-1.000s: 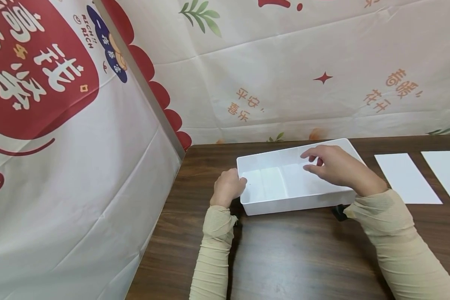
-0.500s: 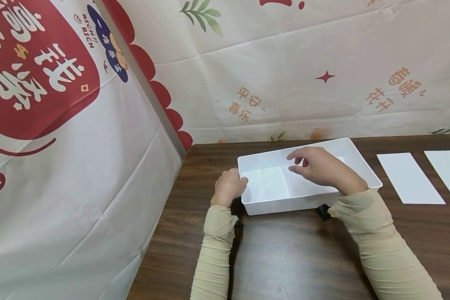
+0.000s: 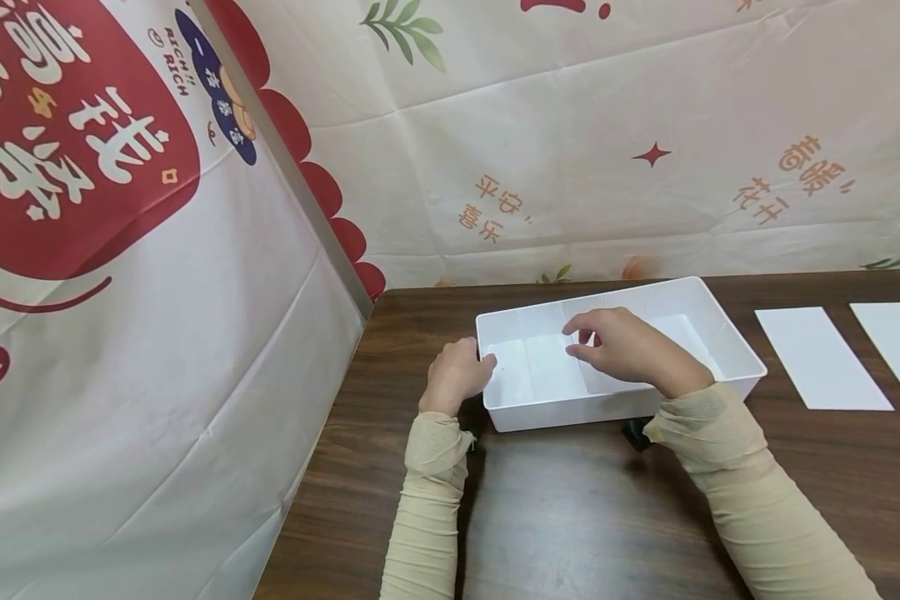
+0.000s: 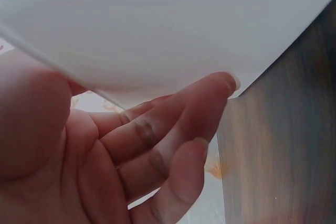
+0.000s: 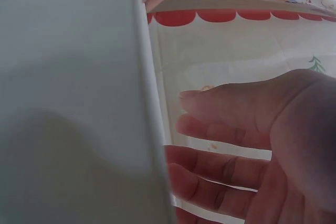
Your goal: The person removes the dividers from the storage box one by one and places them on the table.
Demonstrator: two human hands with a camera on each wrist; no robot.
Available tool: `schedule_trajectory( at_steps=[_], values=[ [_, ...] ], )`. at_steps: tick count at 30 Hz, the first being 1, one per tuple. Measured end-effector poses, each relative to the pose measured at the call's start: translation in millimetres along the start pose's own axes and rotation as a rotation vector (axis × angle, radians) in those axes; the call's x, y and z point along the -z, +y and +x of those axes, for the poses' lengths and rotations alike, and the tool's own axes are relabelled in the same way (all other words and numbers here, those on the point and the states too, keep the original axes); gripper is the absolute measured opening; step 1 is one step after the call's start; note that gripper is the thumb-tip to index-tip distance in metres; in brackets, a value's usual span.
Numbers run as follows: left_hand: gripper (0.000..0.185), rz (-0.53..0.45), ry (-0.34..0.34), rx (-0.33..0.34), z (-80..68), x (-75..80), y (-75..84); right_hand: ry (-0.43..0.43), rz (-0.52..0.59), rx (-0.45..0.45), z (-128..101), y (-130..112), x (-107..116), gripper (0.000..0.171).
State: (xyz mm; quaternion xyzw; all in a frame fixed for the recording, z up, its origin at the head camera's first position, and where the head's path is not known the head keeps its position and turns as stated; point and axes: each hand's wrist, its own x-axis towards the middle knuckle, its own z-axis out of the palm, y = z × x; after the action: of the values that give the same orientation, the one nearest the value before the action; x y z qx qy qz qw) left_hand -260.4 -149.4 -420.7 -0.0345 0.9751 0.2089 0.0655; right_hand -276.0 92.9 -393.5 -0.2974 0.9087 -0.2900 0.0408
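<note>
White plastic bin (image 3: 727, 342) sat slightly right of centre in the head frame, on the dark wood table (image 3: 570, 517), long side running left to right. A thin white divider panel (image 3: 579, 367) stood inside it, roughly a third of the way from the left end, running front to back. Right hand (image 3: 630, 350) hovered over the bin interior, thumb and forefinger pinching the top of the divider, other fingers loosely curled; the right wrist view showed only the fingers beside a white edge (image 5: 147, 108), contact not resolved there. Left hand (image 3: 456, 373) was wrapped on the bin's left end wall, thumb at the rim, fingers against the outside wall (image 4: 173, 35) per the left wrist view. Two more white panels (image 3: 821, 357) lay flat on the table at the right edge of the frame, well apart from the bin. Printed cloth (image 3: 570, 150) hung behind and to the left. Risk, as judged: the divider looked thin and flexible; if pushed down off-square it could bow or jam against the walls. Bin is light; were the left hand's hold to slacken, it might slide on the smooth tabletop under the right hand's push.
</note>
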Motion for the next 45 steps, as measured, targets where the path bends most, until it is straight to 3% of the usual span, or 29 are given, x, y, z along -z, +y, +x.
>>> schedule_trajectory(
  at_steps=[19, 45],
  values=[
    [0.032, 0.051, -0.006, -0.016, -6.0, 5.7, 0.8, -0.027, -0.027, -0.003, 2.7, 1.4, -7.4, 0.026],
    [0.029, -0.006, -0.034, -0.053, -0.7, 4.5, -3.4, -0.062, -0.084, -0.032, 7.0, -2.7, -16.1, 0.025]
  ],
)
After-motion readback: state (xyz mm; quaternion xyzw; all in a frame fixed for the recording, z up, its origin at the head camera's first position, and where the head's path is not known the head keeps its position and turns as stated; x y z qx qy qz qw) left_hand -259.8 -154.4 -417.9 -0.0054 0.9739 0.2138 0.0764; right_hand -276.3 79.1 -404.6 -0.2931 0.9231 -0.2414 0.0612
